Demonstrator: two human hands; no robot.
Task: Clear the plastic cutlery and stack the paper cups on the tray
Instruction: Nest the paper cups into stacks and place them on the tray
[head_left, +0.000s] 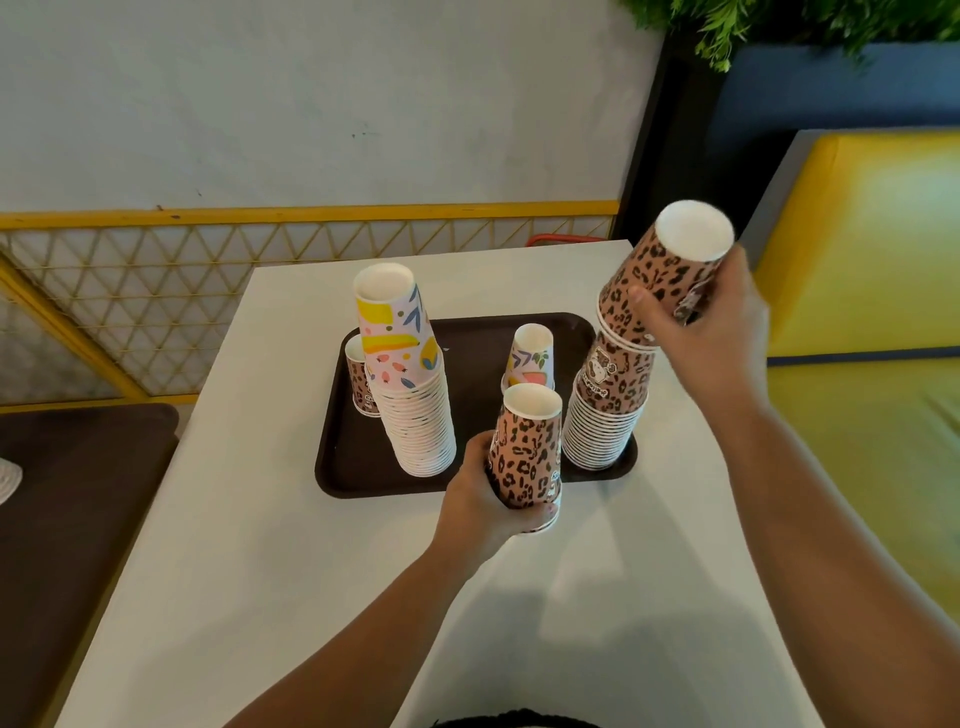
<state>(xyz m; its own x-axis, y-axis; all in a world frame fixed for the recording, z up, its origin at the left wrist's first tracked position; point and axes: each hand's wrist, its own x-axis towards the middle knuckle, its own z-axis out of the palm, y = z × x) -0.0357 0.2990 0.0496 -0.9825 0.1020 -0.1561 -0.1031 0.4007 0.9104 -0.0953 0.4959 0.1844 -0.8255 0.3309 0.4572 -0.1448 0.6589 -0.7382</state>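
I see no cutlery, two tall cup stacks already on the tray, my right hand fingers clamping leopard cups above one, left hand fingers wrapping another short stack, loose cups remaining.

A dark brown tray carries upside-down paper cups: a tall floral-topped stack, a leopard-print stack at its right edge, a lone floral cup, and what may be one leopard cup half hidden behind the tall stack.
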